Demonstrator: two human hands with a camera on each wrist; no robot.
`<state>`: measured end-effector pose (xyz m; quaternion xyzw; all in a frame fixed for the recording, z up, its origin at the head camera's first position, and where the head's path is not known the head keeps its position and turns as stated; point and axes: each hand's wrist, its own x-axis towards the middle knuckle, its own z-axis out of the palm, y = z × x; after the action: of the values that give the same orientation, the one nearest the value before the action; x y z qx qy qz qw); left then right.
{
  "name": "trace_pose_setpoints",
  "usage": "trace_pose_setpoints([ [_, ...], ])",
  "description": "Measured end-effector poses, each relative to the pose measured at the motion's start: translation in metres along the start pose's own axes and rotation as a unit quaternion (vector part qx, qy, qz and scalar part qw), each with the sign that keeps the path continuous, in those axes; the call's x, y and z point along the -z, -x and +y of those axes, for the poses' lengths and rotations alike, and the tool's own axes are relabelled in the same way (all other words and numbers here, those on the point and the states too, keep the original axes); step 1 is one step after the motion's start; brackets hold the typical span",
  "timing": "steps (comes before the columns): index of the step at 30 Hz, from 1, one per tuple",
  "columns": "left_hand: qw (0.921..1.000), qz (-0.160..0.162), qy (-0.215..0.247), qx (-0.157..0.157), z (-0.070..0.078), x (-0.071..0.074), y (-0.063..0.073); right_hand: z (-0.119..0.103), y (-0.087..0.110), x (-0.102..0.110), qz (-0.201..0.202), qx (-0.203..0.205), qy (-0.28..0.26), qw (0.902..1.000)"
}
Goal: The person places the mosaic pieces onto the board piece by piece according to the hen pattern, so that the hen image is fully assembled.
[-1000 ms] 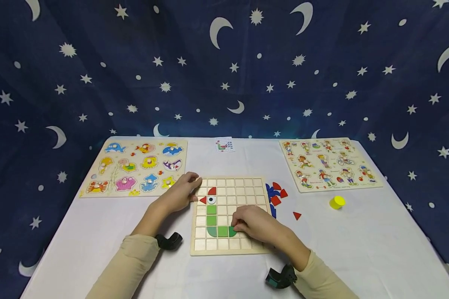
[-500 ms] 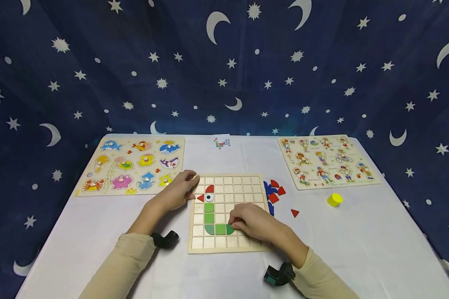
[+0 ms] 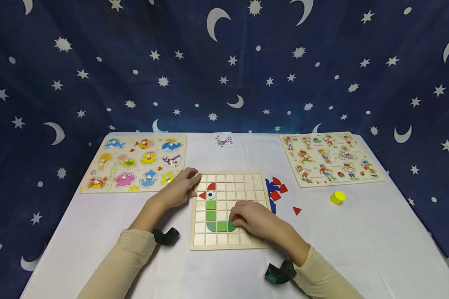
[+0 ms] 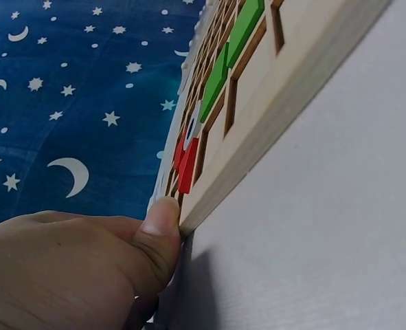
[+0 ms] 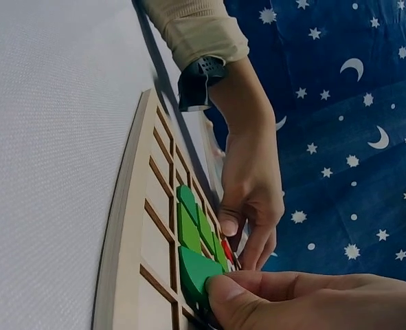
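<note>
A wooden grid board (image 3: 248,187) lies mid-table. My left hand (image 3: 176,189) grips its upper left edge, with the thumb (image 4: 163,218) on the rim in the left wrist view. Thumb and fingers of my right hand (image 3: 258,219) pinch a dark green rounded piece (image 5: 197,269) in a lower cell, partly covered by the fingers. Left of it sit a light green square (image 3: 222,226) and another dark green rounded piece (image 3: 211,226). Above stand two green squares (image 3: 211,210), a round eye piece (image 3: 211,194), a red triangle (image 3: 202,195) and a red quarter-circle (image 3: 211,187).
Blue pieces (image 3: 272,206) and red pieces (image 3: 275,195) lie beside the board's right edge. A lone red triangle (image 3: 297,211) and a yellow cylinder (image 3: 337,197) are farther right. A picture card (image 3: 224,139), a sea-animal puzzle (image 3: 124,164) and a sports puzzle (image 3: 333,160) lie behind.
The head view has shifted slightly. Both hands keep their places on the board, the right one still at the same dark green rounded piece.
</note>
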<state>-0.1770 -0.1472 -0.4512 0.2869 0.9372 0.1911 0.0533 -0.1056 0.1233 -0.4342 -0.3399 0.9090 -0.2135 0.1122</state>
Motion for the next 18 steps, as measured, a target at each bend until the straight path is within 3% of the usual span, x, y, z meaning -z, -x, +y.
trace_pose_setpoints([
  [18, 0.9999, 0.0, 0.01, -0.006, -0.0034, -0.0006, 0.0, 0.0017, -0.0019, -0.0047, 0.006, -0.012, -0.003, 0.9999],
])
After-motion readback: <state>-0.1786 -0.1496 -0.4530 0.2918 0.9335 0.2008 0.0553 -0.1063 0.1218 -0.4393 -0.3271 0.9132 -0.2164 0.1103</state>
